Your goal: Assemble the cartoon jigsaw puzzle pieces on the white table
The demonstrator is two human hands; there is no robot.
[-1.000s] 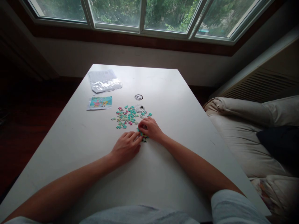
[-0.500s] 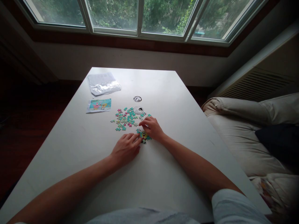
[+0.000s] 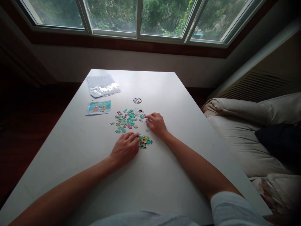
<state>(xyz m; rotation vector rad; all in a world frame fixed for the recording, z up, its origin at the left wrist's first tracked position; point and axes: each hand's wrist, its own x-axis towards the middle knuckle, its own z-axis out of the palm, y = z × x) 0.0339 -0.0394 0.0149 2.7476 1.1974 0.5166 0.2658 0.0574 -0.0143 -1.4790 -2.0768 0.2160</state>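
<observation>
Though small, SpongeBob puzzle [image 3: 144,141] recognizable

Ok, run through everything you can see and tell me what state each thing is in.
Joined puzzle section, flat, picture up, partly covered
Loose puzzle pieces, scattered
Picture sheet, flat, picture up
Plastic packet, lying down, sealed or not unclear
Left hand, resting at the joined section's left edge
Right hand, fingers extended at loose pieces, grip unclear
</observation>
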